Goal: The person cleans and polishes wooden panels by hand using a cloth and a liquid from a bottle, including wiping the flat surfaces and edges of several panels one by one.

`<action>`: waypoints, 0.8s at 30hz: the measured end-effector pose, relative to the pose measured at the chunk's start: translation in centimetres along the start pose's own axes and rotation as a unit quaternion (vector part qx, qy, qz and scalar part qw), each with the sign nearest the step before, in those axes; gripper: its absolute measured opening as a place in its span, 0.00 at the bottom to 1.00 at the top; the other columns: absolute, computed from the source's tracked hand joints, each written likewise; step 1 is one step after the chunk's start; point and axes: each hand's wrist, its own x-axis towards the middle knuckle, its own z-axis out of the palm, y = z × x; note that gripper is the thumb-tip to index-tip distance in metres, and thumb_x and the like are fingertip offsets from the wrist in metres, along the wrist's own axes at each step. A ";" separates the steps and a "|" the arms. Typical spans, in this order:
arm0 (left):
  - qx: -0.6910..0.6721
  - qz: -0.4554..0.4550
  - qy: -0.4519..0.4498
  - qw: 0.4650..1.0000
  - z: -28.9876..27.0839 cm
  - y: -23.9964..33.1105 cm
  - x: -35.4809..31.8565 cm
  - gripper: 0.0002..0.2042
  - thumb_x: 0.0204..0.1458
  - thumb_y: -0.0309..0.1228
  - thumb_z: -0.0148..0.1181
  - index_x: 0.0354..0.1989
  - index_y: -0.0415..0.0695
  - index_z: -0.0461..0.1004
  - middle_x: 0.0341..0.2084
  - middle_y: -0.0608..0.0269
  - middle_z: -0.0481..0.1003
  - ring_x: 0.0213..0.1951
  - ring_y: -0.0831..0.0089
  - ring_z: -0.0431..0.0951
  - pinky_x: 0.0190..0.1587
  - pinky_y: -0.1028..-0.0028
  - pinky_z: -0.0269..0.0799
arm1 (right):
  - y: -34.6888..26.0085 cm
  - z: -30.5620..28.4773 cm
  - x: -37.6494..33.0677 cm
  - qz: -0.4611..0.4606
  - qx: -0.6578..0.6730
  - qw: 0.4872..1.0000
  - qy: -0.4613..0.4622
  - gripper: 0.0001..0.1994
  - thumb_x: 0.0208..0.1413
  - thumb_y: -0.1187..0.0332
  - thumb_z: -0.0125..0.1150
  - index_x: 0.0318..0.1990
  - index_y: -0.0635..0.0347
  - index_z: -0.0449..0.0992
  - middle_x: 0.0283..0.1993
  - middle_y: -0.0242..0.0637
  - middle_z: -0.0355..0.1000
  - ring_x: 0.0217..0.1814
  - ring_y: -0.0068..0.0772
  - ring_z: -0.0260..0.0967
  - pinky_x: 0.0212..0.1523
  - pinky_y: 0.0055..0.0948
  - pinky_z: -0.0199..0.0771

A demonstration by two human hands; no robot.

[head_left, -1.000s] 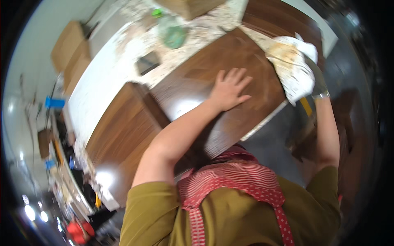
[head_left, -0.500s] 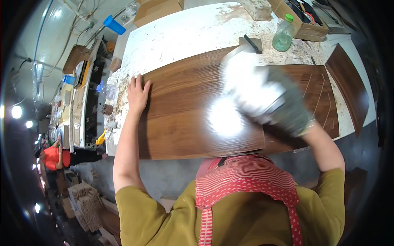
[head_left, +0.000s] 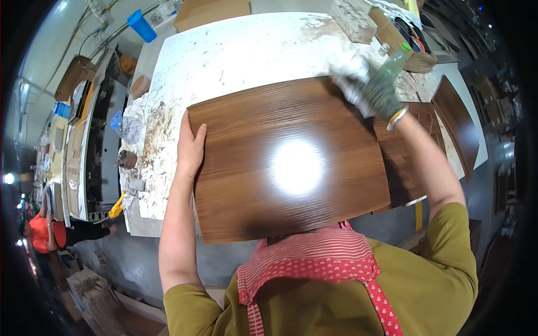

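A dark brown wood-grain panel [head_left: 246,168] lies across the table in front of me, its near edge close to my apron. My bare left hand [head_left: 191,148] grips the panel's left edge, with the thumb towards its top face and the other fingers partly hidden. My right hand [head_left: 382,96], in a grey-green glove, is closed on a crumpled white cloth [head_left: 353,81] at the panel's far right corner. Motion blurs the cloth. Under the panel's right side, another brown panel [head_left: 408,182] with grooved lines shows in part.
The white table [head_left: 235,56] is stained. Beyond my right hand stand a green-capped bottle [head_left: 395,60], a worn block [head_left: 353,21] and a cardboard box of tools [head_left: 420,59]. A curved brown piece [head_left: 457,126] lies at the right. A person in red [head_left: 42,231] stands far left.
The panel has turned slightly and its near left corner has come closer to me. My right hand and cloth have moved from over the panel to its far right corner. The left fingers have closed round the edge.
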 end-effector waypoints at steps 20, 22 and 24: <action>-0.302 -0.006 0.000 0.953 0.7 -5.0 0.7 0.16 0.67 0.37 0.43 0.54 0.38 0.67 0.49 0.57 0.69 0.51 0.68 0.69 0.55 0.72 0.65 | -29.0 3.7 9.0 -0.235 0.347 0.908 0.003 0.21 0.51 0.67 0.59 0.54 0.60 0.73 0.52 0.50 0.73 0.57 0.48 0.69 0.62 0.41 0.64; -0.287 0.006 -0.070 0.955 0.8 -5.9 1.3 0.13 0.67 0.37 0.43 0.47 0.40 0.67 0.42 0.60 0.67 0.44 0.69 0.69 0.48 0.71 0.67 | -30.8 4.4 10.9 -0.278 0.316 0.906 -0.048 0.21 0.50 0.65 0.62 0.53 0.60 0.74 0.53 0.48 0.73 0.57 0.48 0.69 0.61 0.40 0.66; -0.423 -0.039 -0.061 0.903 1.0 -6.5 1.1 0.14 0.66 0.37 0.44 0.51 0.40 0.65 0.46 0.59 0.67 0.47 0.68 0.68 0.51 0.71 0.67 | -30.3 3.9 13.3 -0.170 0.289 0.941 -0.046 0.19 0.49 0.65 0.63 0.49 0.62 0.75 0.51 0.47 0.73 0.55 0.49 0.70 0.58 0.41 0.68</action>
